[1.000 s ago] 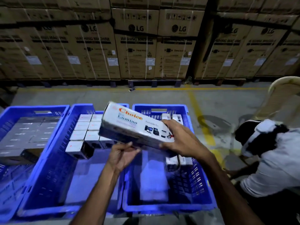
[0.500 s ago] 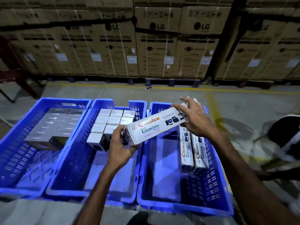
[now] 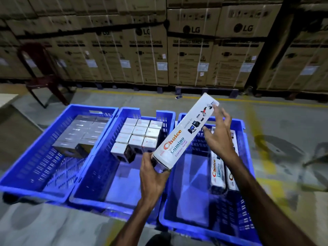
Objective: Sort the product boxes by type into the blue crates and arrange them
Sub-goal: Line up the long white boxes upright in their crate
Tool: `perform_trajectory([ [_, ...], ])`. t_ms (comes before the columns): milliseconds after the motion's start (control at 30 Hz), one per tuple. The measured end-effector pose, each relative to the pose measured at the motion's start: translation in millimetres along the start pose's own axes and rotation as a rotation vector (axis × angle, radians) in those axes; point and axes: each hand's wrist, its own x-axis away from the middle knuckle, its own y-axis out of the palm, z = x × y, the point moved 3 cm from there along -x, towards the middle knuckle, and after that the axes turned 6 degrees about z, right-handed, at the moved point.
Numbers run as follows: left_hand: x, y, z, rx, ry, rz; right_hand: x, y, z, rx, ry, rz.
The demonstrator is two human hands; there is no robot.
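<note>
From the head camera, three blue crates stand side by side on the concrete floor: the left crate (image 3: 19, 176), the middle crate (image 3: 85, 181) and the right crate (image 3: 246, 226). The left crate holds a block of grey boxes (image 3: 83, 134) at its far end; their number is not clear to me. The middle crate holds small white boxes (image 3: 140, 134), three rows of three and one more in front, so ten that I can count. In the right crate two long white boxes (image 3: 218, 176) with the word "Choice" lie side by side along the right wall. One more long white box (image 3: 184, 132) of the same kind is held in the air, tilted, its near end low over the gap between the middle and right crates and its far end raised. The left hand (image 3: 152, 176) grips the near end of this box, with fingers and thumb curled round it. The right hand (image 3: 218, 134) is spread, its fingers straight and apart, and the fingertips (image 3: 215, 108) touch the far part of the box at its right side. Both forearms reach forward from the bottom edge. Behind the crates stands a wall of brown LG cartons (image 3: 193, 50), and at the left there is one dark red chair (image 3: 42, 75).
</note>
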Motion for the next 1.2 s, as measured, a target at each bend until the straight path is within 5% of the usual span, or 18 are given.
perform_trajectory([
  [133,20.4,8.6,4.1,0.001,-0.038,0.021,8.5,7.9,-0.1,-0.343,0.338,-0.099],
  [233,33.1,13.3,9.5,-0.004,-0.037,0.018,15.9,12.8,-11.1,-0.380,0.330,-0.090],
  [567,50.4,25.0,27.5,-0.228,0.004,-0.025,32.1,28.6,-27.3,-0.145,0.350,-0.003],
  [867,61.1,39.7,62.2,-0.298,0.340,-0.085,29.5,22.0,-21.2,0.083,0.294,0.039],
  [1000,65.1,50.6,64.5,-0.331,0.222,-0.156,32.0,29.6,-7.2,0.110,0.225,0.030],
  [1200,55.7,60.2,32.7,-0.317,-0.022,-0.225,28.1,25.0,44.6,0.080,0.162,-0.220],
])
